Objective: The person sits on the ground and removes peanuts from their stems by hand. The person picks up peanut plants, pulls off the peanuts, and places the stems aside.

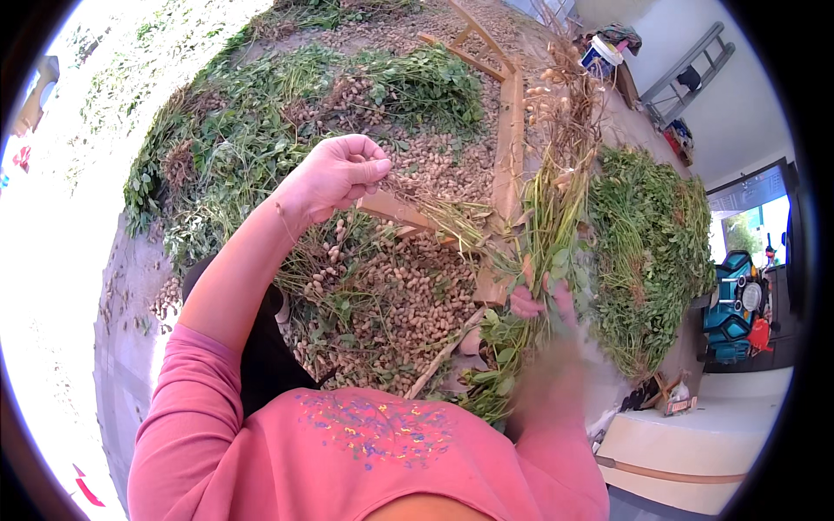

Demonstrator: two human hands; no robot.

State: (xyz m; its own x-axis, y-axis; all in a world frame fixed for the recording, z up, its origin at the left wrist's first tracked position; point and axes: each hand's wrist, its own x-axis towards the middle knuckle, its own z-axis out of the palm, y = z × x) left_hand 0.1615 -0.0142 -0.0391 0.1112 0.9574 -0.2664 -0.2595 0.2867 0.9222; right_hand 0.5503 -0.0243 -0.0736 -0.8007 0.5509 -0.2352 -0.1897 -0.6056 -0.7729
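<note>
My right hand grips a bundle of peanut plants by its green stems. The bundle's dry roots and a few peanut pods point away from me, and the forearm is blurred. My left hand is raised over the pile with curled fingers, thumb against the index finger, and nothing shows in it. Just beyond its fingertips, dry roots and stems lie across a wooden bench frame. Below, between my legs, loose peanuts are heaped among stems and leaves.
More peanut plants cover the floor ahead and to the left. A tall green heap of plants stands on the right. Beyond it are a white bucket, a metal ladder, a teal ride-on toy vehicle and a pale cabinet.
</note>
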